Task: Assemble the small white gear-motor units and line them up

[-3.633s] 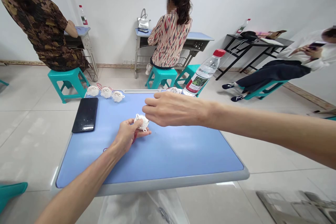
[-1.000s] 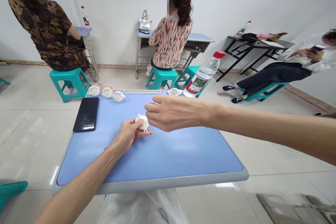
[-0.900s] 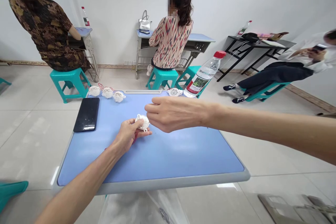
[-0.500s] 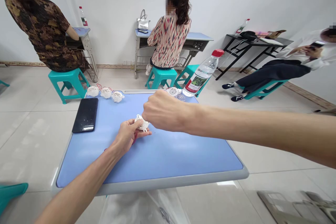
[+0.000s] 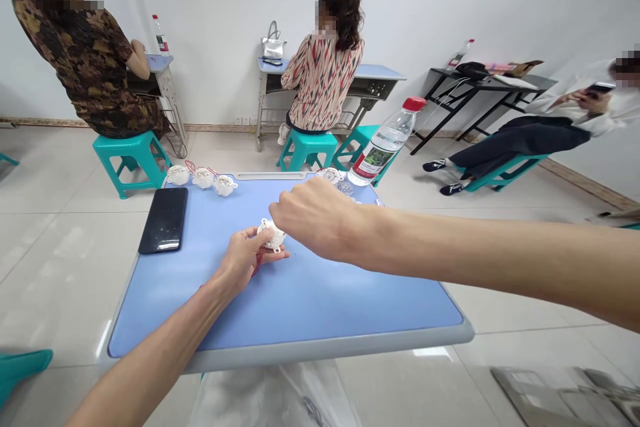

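Over the blue desk (image 5: 320, 300), my left hand (image 5: 250, 250) pinches a small round white plastic housing (image 5: 274, 237) with mounting ears, thumb on top and fingers below. Red wires (image 5: 258, 261) hang from it beside the palm. My right hand (image 5: 310, 217) is closed in a fist at the housing's right edge, its knuckles turned up. Whatever those fingers hold is hidden behind the hand. Three similar white housings (image 5: 203, 177) with red wires lie along the far left edge. Another white round part (image 5: 330, 175) sits beyond my right hand.
A black phone (image 5: 164, 220) lies at the desk's left. A water bottle (image 5: 383, 147) with a red cap stands at the far right corner, beside small clear parts (image 5: 346, 187). Three people sit on green stools (image 5: 306, 147) beyond; other desks line the wall.
My right fist and forearm have shifted slightly down, and the wrist has turned a little. My left hand keeps the housing in nearly the same spot.
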`<state>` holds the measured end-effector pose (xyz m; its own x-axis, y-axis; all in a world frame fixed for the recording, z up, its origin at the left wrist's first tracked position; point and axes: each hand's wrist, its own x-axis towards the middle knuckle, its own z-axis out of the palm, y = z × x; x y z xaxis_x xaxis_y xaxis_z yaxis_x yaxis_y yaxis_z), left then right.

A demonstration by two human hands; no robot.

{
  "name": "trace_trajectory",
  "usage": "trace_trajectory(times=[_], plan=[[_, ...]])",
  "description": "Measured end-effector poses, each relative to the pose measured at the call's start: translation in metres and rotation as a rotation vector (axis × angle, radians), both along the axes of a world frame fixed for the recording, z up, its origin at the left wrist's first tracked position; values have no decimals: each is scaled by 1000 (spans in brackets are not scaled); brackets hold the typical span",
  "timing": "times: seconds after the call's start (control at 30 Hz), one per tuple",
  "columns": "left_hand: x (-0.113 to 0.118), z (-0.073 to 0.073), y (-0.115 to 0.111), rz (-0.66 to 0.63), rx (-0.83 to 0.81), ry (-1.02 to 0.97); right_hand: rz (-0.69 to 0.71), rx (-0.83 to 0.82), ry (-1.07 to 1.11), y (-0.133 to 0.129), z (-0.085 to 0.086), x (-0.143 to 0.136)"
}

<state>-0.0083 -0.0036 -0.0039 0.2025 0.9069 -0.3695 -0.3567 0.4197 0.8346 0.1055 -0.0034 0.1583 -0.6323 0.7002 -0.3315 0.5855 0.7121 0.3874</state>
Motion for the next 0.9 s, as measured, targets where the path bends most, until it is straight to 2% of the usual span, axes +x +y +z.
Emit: trace_trajectory(times=[0.1,0.33,0.47,0.57,0.7,0.9], plan=[[0,2,0,-8,-16,7,76,27,-84,0,-2,13],[0,-5,0,-17,2,-25,495,240,-34,6,-14,39],[0,-5,0,-13,15,-22,672,268,-61,10,-17,43],[0,-5,0,8,23,-33,748,260,-46,12,-19,42],[0,-5,0,15,18,-26,740,232,-32,13,-20,38],[0,-1,0,44,9,-25,476,181,-26,15,-18,27]])
